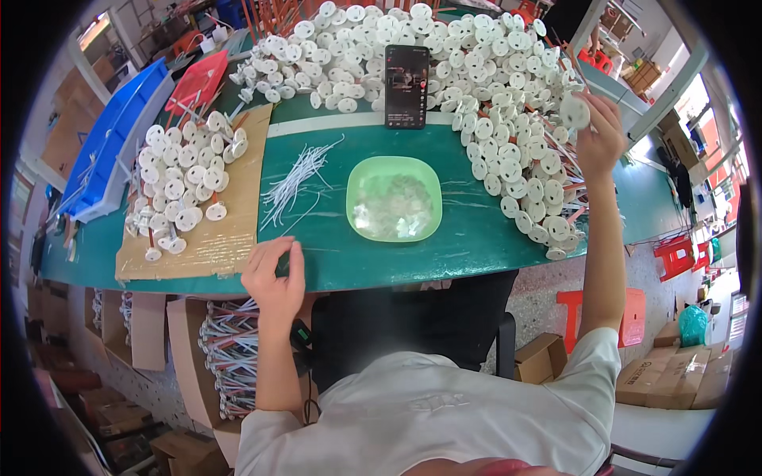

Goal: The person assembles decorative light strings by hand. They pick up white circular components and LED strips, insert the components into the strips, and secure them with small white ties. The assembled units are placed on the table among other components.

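Observation:
My right hand (601,136) is raised at the right edge of the large pile. Its fingers pinch a white disc-headed piece (575,112), the disc facing me. My left hand (274,276) hovers at the table's front edge, thumb and forefinger brought together; anything between the fingertips is too small to make out. Just beyond it lies a loose bunch of thin white strips (300,181). A light green bowl (355,178) in the middle holds many small clear pieces. White disc-headed pieces on reddish stems form a big pile (508,151) along the back and right.
On the left, a smaller group of disc-headed pieces (178,170) lies on a cardboard sheet (238,190). Beyond are a blue bin (119,135) and a red tray (198,79). A phone (406,87) stands behind the bowl. Below the table, a carton (189,357) holds more stemmed pieces.

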Demonstrator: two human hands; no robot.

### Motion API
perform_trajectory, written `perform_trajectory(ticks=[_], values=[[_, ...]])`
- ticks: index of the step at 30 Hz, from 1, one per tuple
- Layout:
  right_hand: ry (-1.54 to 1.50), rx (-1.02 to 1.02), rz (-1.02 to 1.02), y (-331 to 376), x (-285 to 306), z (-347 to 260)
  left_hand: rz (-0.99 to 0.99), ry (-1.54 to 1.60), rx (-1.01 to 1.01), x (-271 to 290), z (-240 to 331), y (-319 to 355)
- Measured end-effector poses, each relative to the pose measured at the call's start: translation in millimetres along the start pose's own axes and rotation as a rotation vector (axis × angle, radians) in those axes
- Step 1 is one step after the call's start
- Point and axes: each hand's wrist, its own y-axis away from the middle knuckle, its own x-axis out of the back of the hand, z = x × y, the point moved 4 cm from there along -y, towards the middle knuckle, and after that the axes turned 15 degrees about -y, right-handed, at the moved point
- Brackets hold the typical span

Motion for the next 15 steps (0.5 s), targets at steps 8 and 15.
perform_trajectory(ticks=[8,15], values=[[-0.305,0.325,-0.137,18.2,-19.0,-193.4,-0.702,1.268,0.229,-32.8,118.5,16.2],[-0.481,0.396,-0.074,27.9,-26.7,-229.3,-0.926,1.819,0.242,-25.9,130.0,43.5]])
